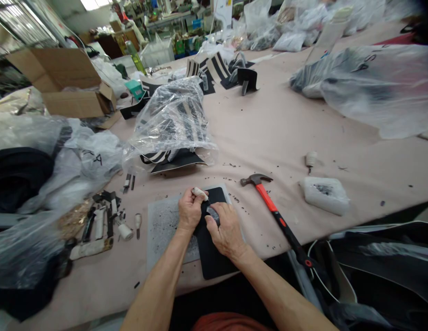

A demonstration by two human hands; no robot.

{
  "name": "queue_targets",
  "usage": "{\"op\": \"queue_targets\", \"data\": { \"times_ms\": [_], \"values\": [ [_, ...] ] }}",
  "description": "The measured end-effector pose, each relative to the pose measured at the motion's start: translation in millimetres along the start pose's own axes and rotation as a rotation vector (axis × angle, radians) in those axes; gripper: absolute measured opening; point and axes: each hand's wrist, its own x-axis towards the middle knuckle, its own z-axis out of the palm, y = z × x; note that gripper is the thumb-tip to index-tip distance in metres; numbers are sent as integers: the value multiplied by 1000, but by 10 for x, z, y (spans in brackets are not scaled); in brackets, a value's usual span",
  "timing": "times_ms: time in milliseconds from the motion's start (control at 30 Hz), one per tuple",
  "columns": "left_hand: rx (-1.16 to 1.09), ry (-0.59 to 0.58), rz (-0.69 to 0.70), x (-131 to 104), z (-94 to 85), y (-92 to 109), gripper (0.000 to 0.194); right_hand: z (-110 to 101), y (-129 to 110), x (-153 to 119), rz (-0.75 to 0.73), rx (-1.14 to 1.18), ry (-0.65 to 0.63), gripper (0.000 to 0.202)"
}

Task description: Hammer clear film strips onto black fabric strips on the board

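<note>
My left hand (189, 211) is closed around a short white-wrapped tool (200, 193) over the upper part of a black flat panel (216, 267). Its working end cannot be made out. On the same panel, my right hand (229, 231) has thumb and fingers closed on a grey, shiny piece (213, 214). Most of that piece is hidden by the fingers. The panel lies partly over a scuffed, whitish cutting board (162, 225) strewn with dark specks. To the right of my hands rests a claw hammer (267, 197) with a red and black handle.
White-wrapped hand tools (125, 231) and dark strips lie at left. A plastic bag (172, 110) covers striped black-and-white pieces ahead. At right sit a white block (324, 195) and another wrapped tool (311, 159). A cardboard box (76, 103) stands back left; bagged goods (382, 87) lie back right.
</note>
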Motion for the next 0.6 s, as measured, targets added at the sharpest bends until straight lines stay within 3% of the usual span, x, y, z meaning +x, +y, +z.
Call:
{"op": "queue_targets", "data": {
  "times_ms": [233,333,400,467,533,600],
  "values": [
    [197,-25,108,8,10,-2,10,-1,-14,6,-2,7,-7,30],
    [256,-68,156,6,11,7,9,-96,7,23,-45,78,-56,31],
    [265,-95,189,-2,6,17,9,-252,97,30,-67,129,-63,30],
    [267,-115,221,-11,-3,20,8,-483,266,21,-24,40,16,30],
    [291,-131,253,-17,-13,6,8,-751,490,-9,100,-228,82,32],
    [330,-146,271,-17,-22,-21,8,-1002,711,-47,248,-513,18,33]
  ]
}}
